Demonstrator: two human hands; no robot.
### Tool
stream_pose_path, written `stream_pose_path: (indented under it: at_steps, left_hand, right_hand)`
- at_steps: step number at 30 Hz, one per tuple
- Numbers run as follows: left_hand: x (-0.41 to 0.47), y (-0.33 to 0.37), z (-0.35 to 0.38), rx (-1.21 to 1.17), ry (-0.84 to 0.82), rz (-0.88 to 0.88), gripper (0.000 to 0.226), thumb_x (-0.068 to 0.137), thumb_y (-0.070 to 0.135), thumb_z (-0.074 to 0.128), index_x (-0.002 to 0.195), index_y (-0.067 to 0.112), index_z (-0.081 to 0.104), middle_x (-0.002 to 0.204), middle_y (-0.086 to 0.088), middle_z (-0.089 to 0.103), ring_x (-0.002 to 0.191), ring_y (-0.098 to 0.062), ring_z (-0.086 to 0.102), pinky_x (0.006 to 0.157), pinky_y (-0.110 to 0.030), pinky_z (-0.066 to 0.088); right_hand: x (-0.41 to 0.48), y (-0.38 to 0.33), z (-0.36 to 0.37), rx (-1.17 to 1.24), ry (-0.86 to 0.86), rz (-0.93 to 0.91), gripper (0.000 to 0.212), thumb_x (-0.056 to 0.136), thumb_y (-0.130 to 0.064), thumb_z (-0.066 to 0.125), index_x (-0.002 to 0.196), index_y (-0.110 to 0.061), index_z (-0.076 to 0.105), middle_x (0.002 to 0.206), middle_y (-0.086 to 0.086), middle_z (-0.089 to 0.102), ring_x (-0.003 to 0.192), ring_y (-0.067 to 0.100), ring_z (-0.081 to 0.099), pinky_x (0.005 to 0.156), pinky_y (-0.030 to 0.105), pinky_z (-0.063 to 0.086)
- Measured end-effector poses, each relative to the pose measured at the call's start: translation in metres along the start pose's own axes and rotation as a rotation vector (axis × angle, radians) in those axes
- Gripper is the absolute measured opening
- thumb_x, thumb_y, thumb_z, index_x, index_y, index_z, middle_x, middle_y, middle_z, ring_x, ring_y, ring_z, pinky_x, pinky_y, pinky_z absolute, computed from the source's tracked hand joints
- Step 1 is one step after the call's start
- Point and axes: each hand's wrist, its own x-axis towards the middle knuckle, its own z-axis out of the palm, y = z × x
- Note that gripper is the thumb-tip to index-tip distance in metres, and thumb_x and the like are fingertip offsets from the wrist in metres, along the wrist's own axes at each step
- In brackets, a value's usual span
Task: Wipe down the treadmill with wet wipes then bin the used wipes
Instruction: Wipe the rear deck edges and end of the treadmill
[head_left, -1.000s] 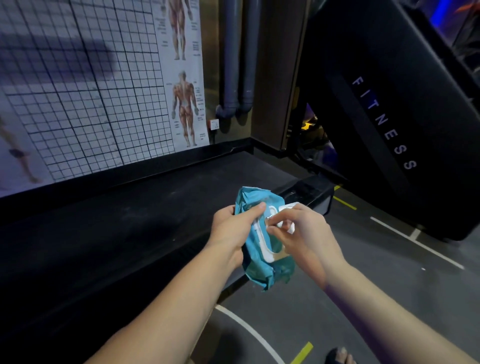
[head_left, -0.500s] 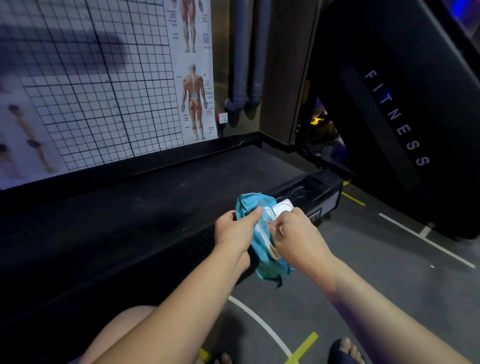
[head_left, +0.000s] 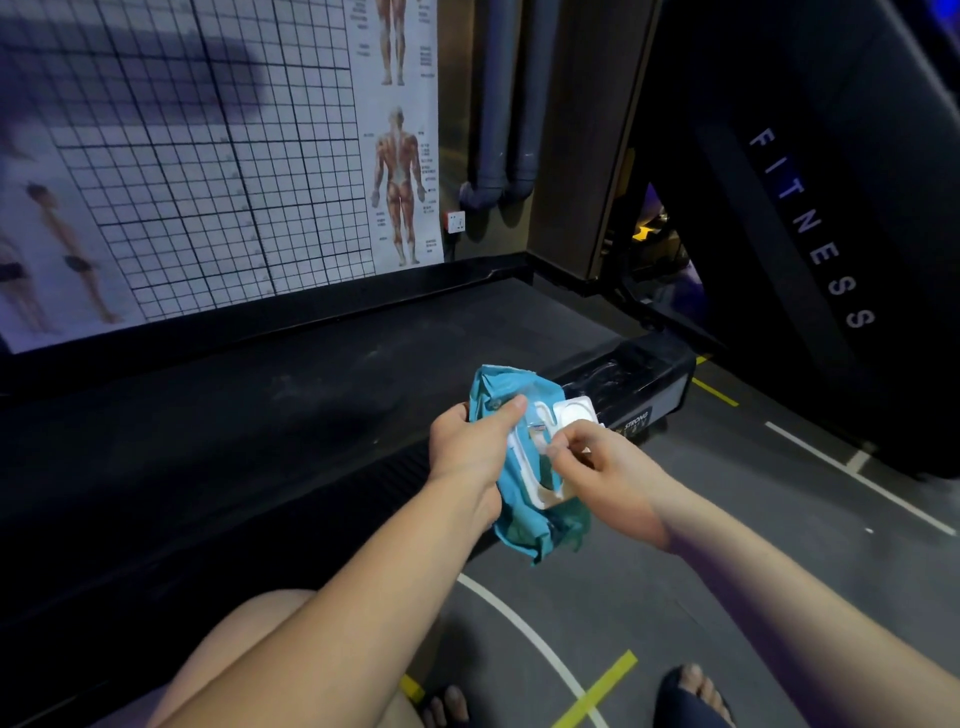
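Note:
A teal pack of wet wipes (head_left: 519, 519) with a white flip lid (head_left: 574, 413) is held upright in front of me, over the near edge of the black treadmill deck (head_left: 260, 415). My left hand (head_left: 470, 447) grips the pack's left side, thumb laid across its front. My right hand (head_left: 597, 467) pinches at the pack's opening just below the raised lid; whether a wipe is between the fingers is hidden. The treadmill's rear end cap (head_left: 639, 374) lies just behind the pack.
A second black treadmill marked FITNESS (head_left: 810, 228) rises at the right. An anatomy and grid poster (head_left: 208, 156) covers the wall behind the deck. The grey floor (head_left: 727, 545) carries white and yellow lines. My knee (head_left: 249, 649) and sandalled feet (head_left: 691, 696) show at the bottom.
The view has tilted down, bringing my knee and feet into sight. My right fingers have shifted from the lid to the opening below it. The left hand keeps its grip.

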Motion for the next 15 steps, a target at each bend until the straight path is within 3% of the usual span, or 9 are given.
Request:
stream_pose_path:
  at_steps: [3, 6, 10, 15]
  left_hand:
    - [0.000, -0.001, 0.000, 0.012, 0.011, 0.001, 0.011, 0.093, 0.011, 0.080, 0.101, 0.006, 0.076, 0.089, -0.010, 0.081, 0.077, -0.025, 0.080, 0.053, -0.028, 0.060]
    - [0.003, -0.003, -0.001, 0.011, 0.022, 0.012, 0.009, 0.094, 0.011, 0.079, 0.100, 0.007, 0.075, 0.093, -0.012, 0.081, 0.081, -0.027, 0.079, 0.054, -0.028, 0.061]
    - [0.012, -0.005, -0.003, -0.011, 0.058, 0.027, 0.011, 0.093, 0.013, 0.081, 0.100, 0.008, 0.074, 0.095, -0.011, 0.081, 0.087, -0.029, 0.079, 0.078, -0.043, 0.066]
    - [0.022, -0.007, -0.007, -0.075, 0.127, 0.018, 0.015, 0.092, 0.013, 0.081, 0.103, 0.008, 0.072, 0.098, -0.012, 0.080, 0.088, -0.033, 0.078, 0.085, -0.054, 0.064]
  right_hand:
    - [-0.003, 0.001, -0.004, 0.114, -0.004, 0.029, 0.027, 0.101, -0.038, 0.052, 0.090, -0.013, 0.058, 0.062, -0.015, 0.048, 0.058, 0.007, 0.041, 0.058, 0.025, 0.036]
    - [-0.003, -0.004, -0.009, 0.412, -0.002, 0.050, 0.023, 0.104, -0.025, 0.050, 0.087, -0.010, 0.056, 0.065, -0.001, 0.043, 0.058, 0.013, 0.037, 0.055, 0.028, 0.030]
    - [0.003, -0.005, -0.018, 0.648, 0.044, 0.032, 0.014, 0.095, -0.016, 0.050, 0.082, -0.010, 0.050, 0.063, 0.000, 0.046, 0.063, 0.018, 0.036, 0.058, 0.033, 0.028]
    - [0.013, -0.007, -0.034, 0.999, 0.227, 0.036, 0.028, 0.101, -0.002, 0.040, 0.080, -0.003, 0.058, 0.073, 0.008, 0.058, 0.074, 0.021, 0.065, 0.059, 0.028, 0.051]
